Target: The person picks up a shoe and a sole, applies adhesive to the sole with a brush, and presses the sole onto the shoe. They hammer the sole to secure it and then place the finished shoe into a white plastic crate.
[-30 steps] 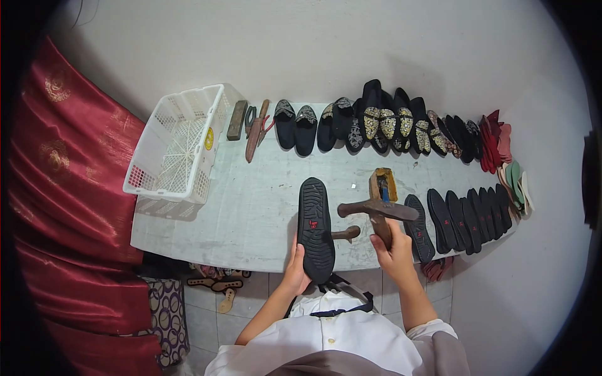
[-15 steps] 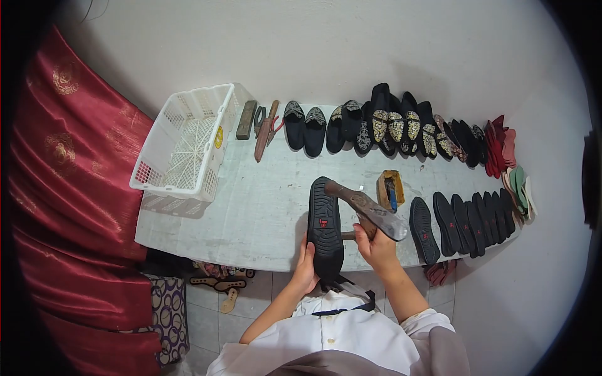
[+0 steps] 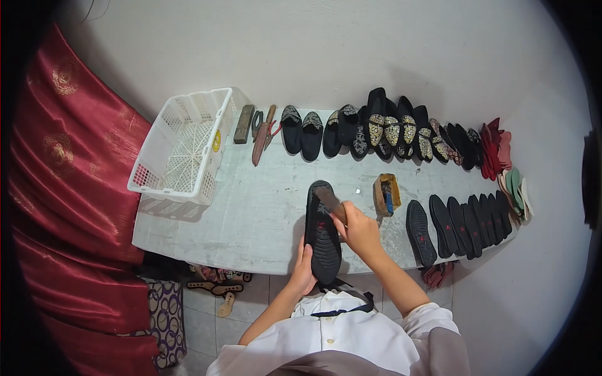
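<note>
My left hand (image 3: 303, 271) is wrapped round the lower left side of a black shoe (image 3: 325, 254), whose ridged sole with a small red mark faces up toward me. The shoe is held above the table's front edge, toe or heel end pointing away. In my right hand (image 3: 362, 234) is a hammer (image 3: 330, 202), its dark metal head against or just over the far end of the sole. Whether it touches cannot be made out. My fingers cover most of its handle.
A white plastic basket (image 3: 207, 178) stands at the table's left. Behind lie a whetstone-like block (image 3: 244, 124), a sheathed knife (image 3: 263, 141), red-handled pliers (image 3: 273, 133) and several decorated black shoes (image 3: 311, 135). At right are a small box (image 3: 379, 202) and several black soles (image 3: 421, 233).
My right hand has swung the hammer down and leftward onto or near the sole's far end. The shoe has shifted slightly in my left hand.
</note>
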`<state>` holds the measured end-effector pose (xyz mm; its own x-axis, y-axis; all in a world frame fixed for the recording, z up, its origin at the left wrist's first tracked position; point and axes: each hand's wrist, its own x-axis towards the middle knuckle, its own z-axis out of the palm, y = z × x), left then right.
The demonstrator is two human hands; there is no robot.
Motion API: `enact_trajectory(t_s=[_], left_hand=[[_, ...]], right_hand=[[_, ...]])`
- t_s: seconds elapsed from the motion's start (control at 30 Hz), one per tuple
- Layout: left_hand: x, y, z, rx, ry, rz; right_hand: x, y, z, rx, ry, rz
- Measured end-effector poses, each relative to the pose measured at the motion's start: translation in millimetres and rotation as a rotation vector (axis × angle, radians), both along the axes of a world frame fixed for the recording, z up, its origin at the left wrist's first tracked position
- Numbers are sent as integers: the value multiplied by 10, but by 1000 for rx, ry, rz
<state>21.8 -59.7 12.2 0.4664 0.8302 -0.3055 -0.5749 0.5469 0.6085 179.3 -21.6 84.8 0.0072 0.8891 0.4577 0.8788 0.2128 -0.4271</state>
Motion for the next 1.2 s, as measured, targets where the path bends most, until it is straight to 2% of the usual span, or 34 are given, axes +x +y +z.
enact_trajectory(t_s=[0.17,0.27,0.37,0.47,0.57,0.63,0.77,0.87,0.97,1.07,1.17,1.2], left_hand=[[11,4,-14,-26,25,30],[-4,6,-6,-41,9,29],[-15,30,-12,-21,8,18],[-20,17,21,-54,51,6],[-17,26,2,-2,30,4],[-11,31,1,36,16,12],[-22,38,61,5,48,-6],[-20,29,60,-19,59,-1],[-27,44,46,-16,45,-6],[-30,39,22,-10,69,5],[-17,28,36,29,24,19],[-21,27,40,33,10,18]], right_hand=[[-5,28,-22,130,109,86],[-66,-72,-24,-92,-40,20],[-51,-127,26,-59,74,51],[11,-267,-23,106,73,130],[-4,-362,-25,-139,-12,87],[0,-388,16,-136,20,83],[41,-484,-22,53,50,103],[6,-534,0,-161,-27,58],[5,-538,59,-192,32,87],[11,-606,-116,51,79,105],[-19,-652,-78,-256,-3,-5],[-12,-666,-69,-222,49,-1]])
